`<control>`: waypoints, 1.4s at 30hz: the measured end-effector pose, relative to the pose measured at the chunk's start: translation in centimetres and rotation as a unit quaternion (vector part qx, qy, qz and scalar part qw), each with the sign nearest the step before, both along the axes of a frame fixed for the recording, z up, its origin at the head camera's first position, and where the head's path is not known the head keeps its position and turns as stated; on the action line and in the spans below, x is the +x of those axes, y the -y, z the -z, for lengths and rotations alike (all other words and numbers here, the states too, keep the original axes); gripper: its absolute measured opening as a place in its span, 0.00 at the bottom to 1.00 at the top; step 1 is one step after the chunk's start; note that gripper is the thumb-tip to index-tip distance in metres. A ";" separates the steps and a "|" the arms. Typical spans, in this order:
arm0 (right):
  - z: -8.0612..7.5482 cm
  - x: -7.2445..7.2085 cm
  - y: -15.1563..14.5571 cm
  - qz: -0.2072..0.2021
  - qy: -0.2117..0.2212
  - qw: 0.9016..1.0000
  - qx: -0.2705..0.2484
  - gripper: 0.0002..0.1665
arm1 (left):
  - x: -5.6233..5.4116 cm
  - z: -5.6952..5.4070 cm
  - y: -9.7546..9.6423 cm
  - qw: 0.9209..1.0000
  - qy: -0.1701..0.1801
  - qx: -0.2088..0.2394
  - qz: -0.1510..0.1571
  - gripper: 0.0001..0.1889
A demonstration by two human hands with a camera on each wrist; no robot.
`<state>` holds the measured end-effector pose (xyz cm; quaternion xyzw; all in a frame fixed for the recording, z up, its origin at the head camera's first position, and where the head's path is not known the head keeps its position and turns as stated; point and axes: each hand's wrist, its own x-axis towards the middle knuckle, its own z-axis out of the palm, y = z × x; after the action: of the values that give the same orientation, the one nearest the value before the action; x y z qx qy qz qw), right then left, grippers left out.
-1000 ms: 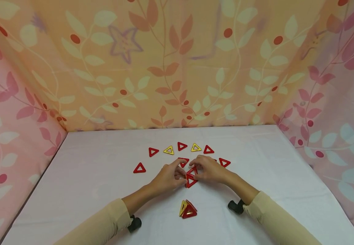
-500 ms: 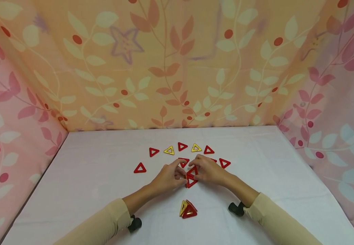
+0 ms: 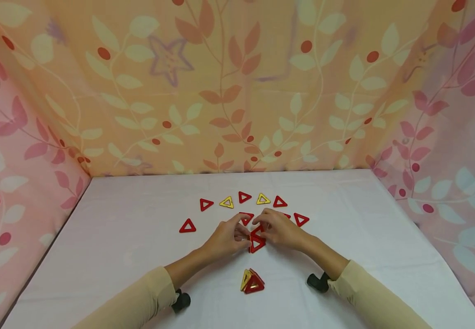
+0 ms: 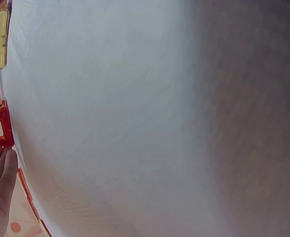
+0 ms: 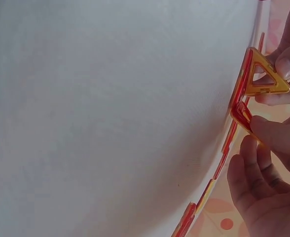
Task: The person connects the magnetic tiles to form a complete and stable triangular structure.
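Note:
In the middle of the table, both hands work on a small cluster of triangular building tiles. My left hand (image 3: pixel 228 237) pinches the cluster from the left; in the right wrist view its thumb and fingers hold a yellow-orange triangular tile (image 5: pixel 268 90) raised on edge. My right hand (image 3: pixel 279 229) grips the other side, its thumb pressed on a tilted red triangular tile (image 5: pixel 242 114). From the head, a red tile (image 3: pixel 256 245) faces up between the hands, and fingers partly cover another above it. The left wrist view shows a red tile (image 4: pixel 6 129) against fingertips.
Nearer the body stands a small red and yellow tile pyramid (image 3: pixel 253 282). Loose tiles form an arc beyond the hands, among them a red one (image 3: pixel 188 226), a yellow one (image 3: pixel 263 198) and a red one (image 3: pixel 301 219). Patterned cloth (image 3: pixel 237 91) walls the table's back and sides.
Both hands keep almost the same place and hold. The upper red tile shows slightly less beside the right fingers. The loose tiles and the pyramid stay put.

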<state>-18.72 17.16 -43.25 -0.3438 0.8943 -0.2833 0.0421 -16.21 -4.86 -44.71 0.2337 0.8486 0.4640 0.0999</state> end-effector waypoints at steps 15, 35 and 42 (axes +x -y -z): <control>0.2 -0.2 -0.4 -0.017 0.086 0.995 -0.037 0.06 | 0.0 0.0 0.0 1.000 0.002 0.008 0.004 0.34; 0.3 -0.1 -0.3 -0.036 0.095 0.994 -0.029 0.08 | 0.0 -0.2 -0.4 1.000 -0.014 -0.007 0.014 0.34; 0.2 0.0 -0.5 -0.033 0.089 0.995 -0.018 0.11 | 0.0 -0.2 -0.4 1.000 -0.017 -0.017 0.014 0.33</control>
<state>-18.73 17.70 -43.42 -0.3477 0.8696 -0.3276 0.1248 -16.23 -4.44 -44.51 0.2518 0.8547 0.4437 0.0962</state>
